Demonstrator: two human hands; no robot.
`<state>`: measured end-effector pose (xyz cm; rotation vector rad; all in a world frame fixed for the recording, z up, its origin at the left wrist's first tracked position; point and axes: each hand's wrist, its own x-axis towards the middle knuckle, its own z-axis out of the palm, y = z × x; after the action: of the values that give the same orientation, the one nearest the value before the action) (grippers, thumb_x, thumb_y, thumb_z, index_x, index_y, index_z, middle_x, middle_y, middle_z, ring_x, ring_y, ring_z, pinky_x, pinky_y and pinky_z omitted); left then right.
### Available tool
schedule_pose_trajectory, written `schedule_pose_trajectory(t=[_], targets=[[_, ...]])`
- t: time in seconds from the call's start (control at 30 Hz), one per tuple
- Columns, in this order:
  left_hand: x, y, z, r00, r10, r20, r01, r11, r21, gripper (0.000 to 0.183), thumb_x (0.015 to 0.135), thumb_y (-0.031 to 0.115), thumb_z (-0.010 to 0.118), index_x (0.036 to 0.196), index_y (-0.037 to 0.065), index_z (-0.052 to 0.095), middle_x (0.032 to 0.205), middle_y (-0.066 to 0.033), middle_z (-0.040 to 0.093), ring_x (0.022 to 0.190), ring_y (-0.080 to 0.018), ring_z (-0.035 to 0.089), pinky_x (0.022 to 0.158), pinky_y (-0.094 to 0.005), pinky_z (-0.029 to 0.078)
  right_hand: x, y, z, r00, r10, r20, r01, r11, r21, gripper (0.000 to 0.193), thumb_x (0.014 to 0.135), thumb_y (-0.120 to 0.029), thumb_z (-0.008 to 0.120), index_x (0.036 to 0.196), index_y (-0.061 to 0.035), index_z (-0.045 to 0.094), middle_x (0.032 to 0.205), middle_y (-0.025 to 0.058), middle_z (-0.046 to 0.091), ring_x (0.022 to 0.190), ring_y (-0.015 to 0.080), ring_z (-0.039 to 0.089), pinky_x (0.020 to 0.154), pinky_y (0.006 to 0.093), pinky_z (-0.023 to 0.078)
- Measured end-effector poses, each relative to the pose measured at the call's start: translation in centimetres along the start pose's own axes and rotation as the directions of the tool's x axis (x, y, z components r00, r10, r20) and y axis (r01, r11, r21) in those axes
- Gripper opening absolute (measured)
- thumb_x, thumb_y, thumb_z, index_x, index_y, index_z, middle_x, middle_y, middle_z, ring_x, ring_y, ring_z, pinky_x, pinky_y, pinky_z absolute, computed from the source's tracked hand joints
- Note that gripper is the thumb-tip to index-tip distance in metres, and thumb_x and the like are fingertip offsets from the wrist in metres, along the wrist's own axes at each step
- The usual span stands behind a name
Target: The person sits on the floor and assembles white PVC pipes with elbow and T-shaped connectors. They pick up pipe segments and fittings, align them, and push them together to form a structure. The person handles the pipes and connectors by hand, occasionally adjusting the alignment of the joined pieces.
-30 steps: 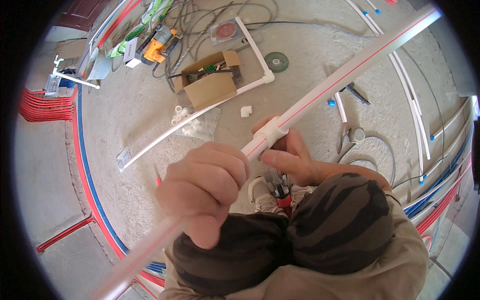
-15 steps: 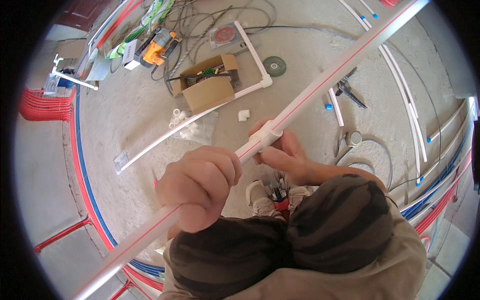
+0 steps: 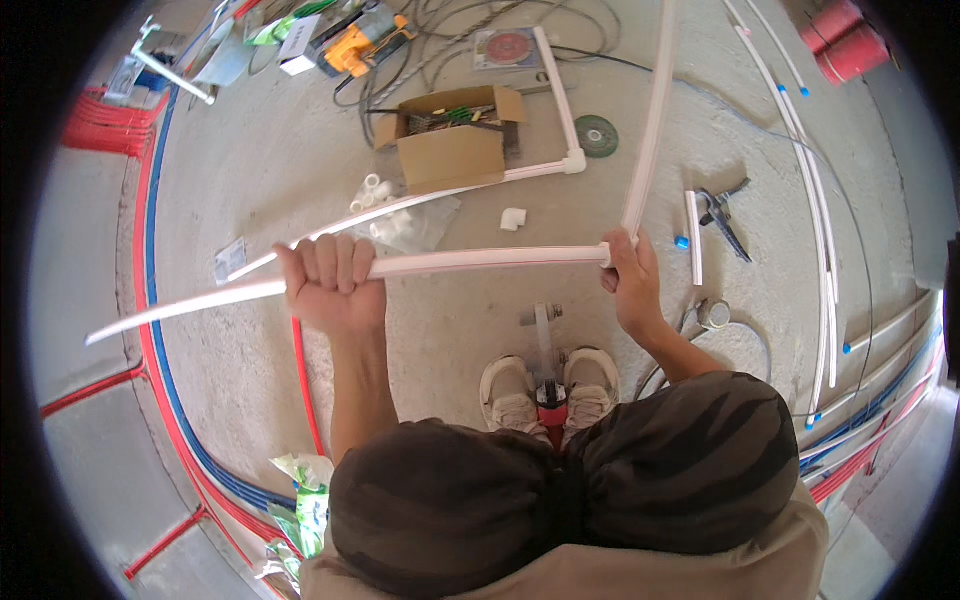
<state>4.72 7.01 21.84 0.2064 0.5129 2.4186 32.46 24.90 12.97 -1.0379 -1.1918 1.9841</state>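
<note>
My left hand (image 3: pixel 335 280) is closed round a long white plastic pipe (image 3: pixel 490 262) with a thin red stripe. The pipe lies crosswise in front of me, its free end reaching past my left hand. My right hand (image 3: pixel 630 278) is wrapped round the corner where this pipe meets a second white pipe (image 3: pixel 652 130), which runs away from me. Most of the fitting at that corner is hidden by my right hand; only a bit of white rim shows. Beneath the pipes, a tool with a red body (image 3: pixel 552 412) and an upright metal plate stands between my shoes.
A cardboard box (image 3: pixel 450 160) of small parts stands beyond the pipe, beside joined pipes (image 3: pixel 555 85). Around it are a bag of white fittings (image 3: pixel 410 222), a loose elbow (image 3: pixel 513 219), a green disc (image 3: pixel 597 136) and a yellow power tool (image 3: pixel 365 45). Pipe cutters (image 3: pixel 725 220) lie right.
The pipes have turned from one diagonal line into a visible corner. My left hand has moved up and left, my right hand to the right, still gripping the joint.
</note>
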Motion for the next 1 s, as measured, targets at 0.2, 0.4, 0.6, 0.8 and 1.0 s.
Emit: schedule_pose_trajectory(t=[0.2,0.4,0.6,0.8,1.0], targets=[[1.8,-1.6,-4.4,0.995,-0.037,-0.092,0.023,0.988,-0.152,0.056,0.112,0.039,0.043,0.062,0.017,0.032,0.054,0.0042,0.026,0.048,-0.0119,0.025,0.051,-0.0292,0.027,1.9,-0.1,0.3,0.992,-0.128,0.002,0.127,0.985,-0.119,0.030,0.110,-0.038,0.053,0.110,-0.0080,0.052,0.080,-0.0006,0.049,0.059,0.0052,0.039,0.052,0.0218,0.033],[4.7,-5.4,-9.0,0.866,-0.150,-0.476,0.242,0.960,0.137,0.034,0.108,0.028,0.052,0.078,0.012,0.051,0.077,-0.0077,0.055,0.075,-0.0251,0.055,0.073,-0.0409,0.049,11.3,1.9,-2.4,1.000,0.008,0.030,0.006,0.901,-0.434,0.043,0.107,-0.050,0.054,0.104,-0.0064,0.056,0.077,-0.0003,0.051,0.063,0.0076,0.046,0.055,0.0245,0.038],[9.1,-5.3,-15.1,0.713,-0.351,-0.607,0.603,0.749,0.275,0.026,0.100,0.030,0.069,0.097,0.005,0.064,0.096,-0.0154,0.071,0.087,-0.0309,0.068,0.070,-0.0387,0.056,19.1,5.4,-3.2,0.998,0.033,0.053,0.006,0.799,-0.602,0.059,0.106,-0.059,0.048,0.100,-0.0012,0.060,0.081,0.0098,0.062,0.075,0.0205,0.062,0.070,0.0357,0.050],[12.2,-5.0,-19.2,0.646,-0.338,-0.685,0.650,0.713,0.261,0.027,0.096,0.026,0.073,0.104,0.002,0.064,0.091,-0.0177,0.073,0.076,-0.0322,0.072,0.062,-0.0349,0.060,19.9,5.0,-1.0,0.981,-0.147,0.128,0.166,0.287,-0.943,0.062,0.105,-0.060,0.044,0.100,-0.0004,0.062,0.092,0.0292,0.069,0.091,0.0437,0.069,0.076,0.0517,0.052],[11.8,-4.5,-18.8,0.580,-0.285,-0.763,0.750,0.553,0.364,0.030,0.096,0.028,0.073,0.085,0.001,0.066,0.077,-0.0148,0.070,0.062,-0.0264,0.069,0.051,-0.0322,0.056,20.9,3.1,-0.2,0.986,-0.044,0.159,0.160,0.020,-0.987,0.060,0.103,-0.059,0.049,0.107,-0.0001,0.061,0.097,0.0304,0.071,0.093,0.0479,0.069,0.081,0.0556,0.052]])
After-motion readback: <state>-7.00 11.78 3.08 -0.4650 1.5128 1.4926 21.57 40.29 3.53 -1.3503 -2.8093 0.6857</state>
